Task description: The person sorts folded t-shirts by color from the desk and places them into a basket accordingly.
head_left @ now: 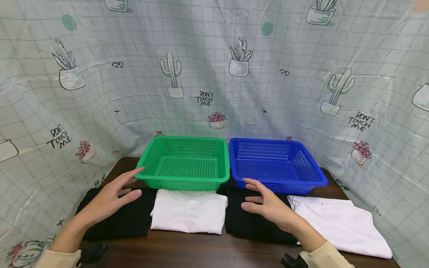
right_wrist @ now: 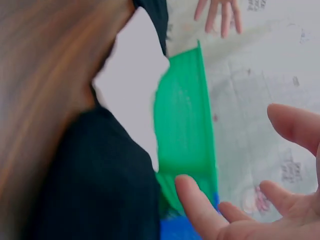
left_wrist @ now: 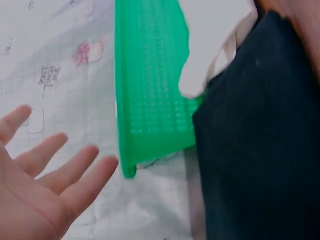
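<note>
My left hand [head_left: 108,201] hovers over a folded black garment [head_left: 130,219] at the left, its fingers spread and holding nothing. Past its fingertips stands a green plastic basket [head_left: 187,185]. My right hand [head_left: 268,204], also bare of any object, is held above a second folded black garment [head_left: 241,223], fingers loosely extended toward a blue plastic basket [head_left: 278,186]. Between the black garments lies a folded white shirt [head_left: 189,212]. Another white shirt [head_left: 338,223] is at the far right, beyond my right forearm. In the left wrist view the left palm [left_wrist: 30,200] shows relaxed, parted fingers.
The baskets stand side by side at the back of a dark brown wooden table [head_left: 187,249]. A grid-patterned curtain [head_left: 201,74] with cactus drawings hangs close behind and along both sides. The garments form a row in front of the baskets.
</note>
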A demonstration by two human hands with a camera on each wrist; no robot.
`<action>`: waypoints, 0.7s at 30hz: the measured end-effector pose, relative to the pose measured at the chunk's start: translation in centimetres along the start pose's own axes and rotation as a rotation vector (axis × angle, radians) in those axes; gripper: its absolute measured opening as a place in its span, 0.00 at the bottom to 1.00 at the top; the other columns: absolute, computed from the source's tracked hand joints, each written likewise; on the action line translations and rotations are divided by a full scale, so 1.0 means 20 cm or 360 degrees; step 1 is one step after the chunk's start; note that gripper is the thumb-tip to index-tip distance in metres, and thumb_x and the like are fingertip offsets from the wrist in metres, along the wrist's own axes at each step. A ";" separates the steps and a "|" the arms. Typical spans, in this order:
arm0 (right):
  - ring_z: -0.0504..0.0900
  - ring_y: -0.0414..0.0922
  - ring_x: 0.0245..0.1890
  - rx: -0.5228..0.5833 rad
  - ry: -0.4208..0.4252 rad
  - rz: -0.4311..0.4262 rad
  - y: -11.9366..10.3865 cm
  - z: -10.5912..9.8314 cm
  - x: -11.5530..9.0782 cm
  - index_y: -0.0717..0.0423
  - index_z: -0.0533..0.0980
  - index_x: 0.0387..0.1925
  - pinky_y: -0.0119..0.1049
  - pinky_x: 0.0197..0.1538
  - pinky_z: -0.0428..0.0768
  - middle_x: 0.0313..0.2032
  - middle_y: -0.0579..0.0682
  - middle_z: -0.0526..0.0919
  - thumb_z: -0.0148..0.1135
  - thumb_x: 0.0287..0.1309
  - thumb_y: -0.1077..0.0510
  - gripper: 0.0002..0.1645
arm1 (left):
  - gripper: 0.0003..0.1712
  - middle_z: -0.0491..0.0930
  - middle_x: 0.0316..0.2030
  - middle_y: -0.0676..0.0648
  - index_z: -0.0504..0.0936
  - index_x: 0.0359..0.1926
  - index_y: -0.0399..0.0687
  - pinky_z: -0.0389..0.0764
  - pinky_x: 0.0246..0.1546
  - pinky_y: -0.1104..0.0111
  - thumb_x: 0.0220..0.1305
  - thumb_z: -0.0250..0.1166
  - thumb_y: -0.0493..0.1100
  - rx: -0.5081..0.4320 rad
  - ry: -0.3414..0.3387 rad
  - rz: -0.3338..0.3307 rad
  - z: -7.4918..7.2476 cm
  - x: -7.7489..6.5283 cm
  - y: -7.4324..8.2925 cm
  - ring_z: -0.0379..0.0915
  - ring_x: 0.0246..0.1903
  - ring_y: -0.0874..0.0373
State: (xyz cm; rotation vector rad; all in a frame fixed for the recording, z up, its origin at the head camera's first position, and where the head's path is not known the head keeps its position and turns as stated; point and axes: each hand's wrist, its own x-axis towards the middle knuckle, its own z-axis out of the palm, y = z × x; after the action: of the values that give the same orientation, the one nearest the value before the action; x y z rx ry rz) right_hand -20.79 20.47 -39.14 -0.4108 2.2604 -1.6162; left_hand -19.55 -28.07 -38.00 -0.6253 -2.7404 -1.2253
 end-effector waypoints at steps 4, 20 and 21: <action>0.71 0.68 0.72 0.0261 -0.0119 0.0039 0.04 0.08 0.05 0.51 0.48 0.85 0.54 0.65 0.81 0.80 0.68 0.51 0.69 0.72 0.56 0.53 | 0.35 0.62 0.79 0.39 0.61 0.83 0.55 0.81 0.62 0.52 0.81 0.61 0.49 -0.0242 -0.0149 -0.0090 0.05 0.01 -0.02 0.66 0.73 0.34; 0.84 0.56 0.59 0.0172 -0.0053 0.0203 0.14 0.33 0.16 0.56 0.52 0.84 0.56 0.61 0.83 0.76 0.72 0.60 0.70 0.68 0.57 0.52 | 0.41 0.67 0.73 0.29 0.64 0.81 0.44 0.79 0.60 0.41 0.76 0.68 0.52 -0.0317 -0.0409 -0.0507 0.28 0.10 -0.12 0.70 0.69 0.32; 0.84 0.57 0.59 0.0140 -0.0051 0.0214 0.14 0.33 0.16 0.56 0.52 0.84 0.57 0.60 0.83 0.76 0.73 0.60 0.70 0.68 0.57 0.52 | 0.41 0.68 0.72 0.29 0.64 0.81 0.44 0.79 0.60 0.41 0.75 0.68 0.53 -0.0288 -0.0414 -0.0518 0.27 0.10 -0.12 0.71 0.68 0.32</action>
State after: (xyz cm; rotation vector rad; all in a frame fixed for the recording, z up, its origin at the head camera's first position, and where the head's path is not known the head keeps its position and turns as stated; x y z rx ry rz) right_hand -20.90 14.40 -44.09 -0.2553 2.1358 -1.6214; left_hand -21.78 -24.79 -42.90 -0.3843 -3.0618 -1.5769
